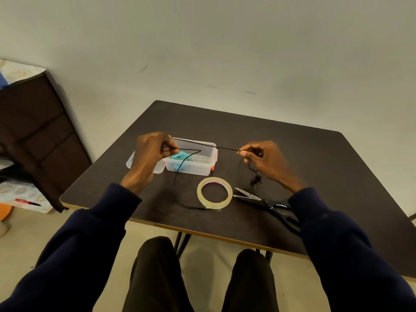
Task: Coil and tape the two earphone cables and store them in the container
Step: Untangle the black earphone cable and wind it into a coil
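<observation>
Fingers [168, 150] of left hand [150, 154] and right hand [263, 161] pinch the black cable [225, 148] taut above the container [198, 170] on the bench [292, 154], blue cable [181, 155] already inside, so it looks like coiling's just beginning and even loops come next.

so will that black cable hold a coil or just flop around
Probably floppy: the black cable is straight only where the left hand and right hand stretch it; the rest droops in loose curves onto the table. It looks thin and light, so a coil may spring open untaped.
</observation>
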Motion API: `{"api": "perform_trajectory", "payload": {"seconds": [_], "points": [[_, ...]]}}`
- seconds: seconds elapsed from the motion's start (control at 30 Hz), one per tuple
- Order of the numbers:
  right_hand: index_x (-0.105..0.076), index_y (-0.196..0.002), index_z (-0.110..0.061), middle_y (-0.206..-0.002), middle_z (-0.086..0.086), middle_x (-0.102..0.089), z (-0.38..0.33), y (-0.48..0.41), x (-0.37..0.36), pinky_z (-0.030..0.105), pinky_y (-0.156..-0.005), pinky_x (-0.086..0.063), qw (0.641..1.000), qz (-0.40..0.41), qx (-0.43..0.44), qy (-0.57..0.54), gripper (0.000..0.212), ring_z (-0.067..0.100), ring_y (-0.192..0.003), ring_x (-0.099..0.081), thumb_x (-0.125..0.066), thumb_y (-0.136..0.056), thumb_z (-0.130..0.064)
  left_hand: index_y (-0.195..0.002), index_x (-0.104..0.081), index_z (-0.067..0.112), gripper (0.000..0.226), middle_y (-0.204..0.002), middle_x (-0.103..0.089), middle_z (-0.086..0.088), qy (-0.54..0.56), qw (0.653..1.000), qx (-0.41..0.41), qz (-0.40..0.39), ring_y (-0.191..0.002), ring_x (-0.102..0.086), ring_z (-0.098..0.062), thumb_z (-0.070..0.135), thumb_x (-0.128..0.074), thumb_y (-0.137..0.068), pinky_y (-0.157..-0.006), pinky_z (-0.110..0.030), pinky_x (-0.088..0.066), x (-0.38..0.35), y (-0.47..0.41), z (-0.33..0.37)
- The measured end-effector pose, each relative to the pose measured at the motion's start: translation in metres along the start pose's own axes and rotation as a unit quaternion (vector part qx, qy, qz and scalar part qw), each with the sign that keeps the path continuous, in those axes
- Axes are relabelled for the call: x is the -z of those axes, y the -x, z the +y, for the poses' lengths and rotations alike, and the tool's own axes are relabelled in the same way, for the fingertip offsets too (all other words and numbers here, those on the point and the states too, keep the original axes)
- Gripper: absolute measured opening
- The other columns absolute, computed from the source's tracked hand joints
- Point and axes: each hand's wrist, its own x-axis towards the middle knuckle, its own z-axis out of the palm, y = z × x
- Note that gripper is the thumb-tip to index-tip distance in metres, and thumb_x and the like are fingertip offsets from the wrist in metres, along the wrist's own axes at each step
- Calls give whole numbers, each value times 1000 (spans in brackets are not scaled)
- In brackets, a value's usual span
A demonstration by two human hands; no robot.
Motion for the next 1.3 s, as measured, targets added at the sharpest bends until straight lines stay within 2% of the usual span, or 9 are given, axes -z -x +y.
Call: {"api": "perform_trajectory", "payload": {"seconds": [0.1,0.23,0.4,0.5,0.63,0.8,1.03,1.23,1.3], "points": [[-74,-105,-21,-87,-4,-73,-1,-2,-1,30,-72,-60,1000,18,8,16,13,6,-76,-69,-65,-96,-17,-83,-70,-1,18,-86,-74,-18,-89,992,17,-88,-87,-74,-32,7,-58,-95,-79,-32,-62,1,3,-1],[-75,-107,-20,-93,-4,-75,-10,-6,-2,23,-74,-60,999,20,30,-3,15,6,-81,-71,-67,-94,-18,-88,-77,9,9,-81,-76,2,-294,920,-30,-256,-80,-74,-16,15,-72,-89,-79,-26,-60,-9,9,-2],[-75,-103,-12,-87,-13,-72,-20,-2,-8,14,-75,-55,999,-2,28,-28,13,4,-77,-73,-73,-90,-14,-103,-77,23,26,-105,-70,8,-435,868,-110,-214,-90,-66,-9,17,-83,-79,-88,-26,-53,-21,11,-10],[-73,-97,-14,-85,-10,-73,-24,0,-7,11,-75,-53,999,-12,31,-42,9,3,-78,-72,-75,-88,-14,-106,-76,24,34,-105,-68,13,-405,871,-101,-259,-94,-66,-6,18,-86,-74,-84,-19,-53,-24,9,-5],[-76,-95,-17,-87,-10,-72,-31,-2,-9,11,-73,-53,998,7,54,-34,8,4,-82,-70,-77,-87,-17,-98,-77,24,17,-93,-71,14,-340,896,-132,-252,-84,-67,4,27,-80,-81,-74,-9,-53,-39,12,4],[-77,-96,-11,-90,-1,-71,-38,-8,-23,23,-72,-58,997,14,80,-10,11,10,-81,-67,-76,-88,-19,-101,-78,13,24,-85,-78,2,-220,938,-82,-256,-71,-70,-8,31,-70,-88,-64,-17,-55,-62,17,2],[-77,-94,-10,-77,-1,-74,-14,1,5,15,-62,-53,998,-32,-2,-47,11,6,-65,-68,-73,-91,-19,-85,-74,12,14,-77,-76,2,-128,981,-54,-132,-69,-69,-10,6,-64,-93,-67,-22,-59,-38,9,3],[-76,-98,-17,-85,-4,-74,18,13,35,20,-70,-56,998,-2,-46,-35,9,7,-72,-70,-68,-94,-20,-86,-72,8,21,-77,-72,-7,33,999,-1,-15,-73,-70,-20,8,-55,-97,-73,-30,-59,-13,6,1],[-75,-102,-16,-85,-7,-72,17,13,37,23,-70,-56,998,32,-41,-35,11,7,-73,-68,-67,-96,-18,-87,-73,12,19,-82,-74,-7,-15,1000,-16,-11,-80,-72,-25,13,-56,-96,-75,-32,-61,-16,8,-2]]}}
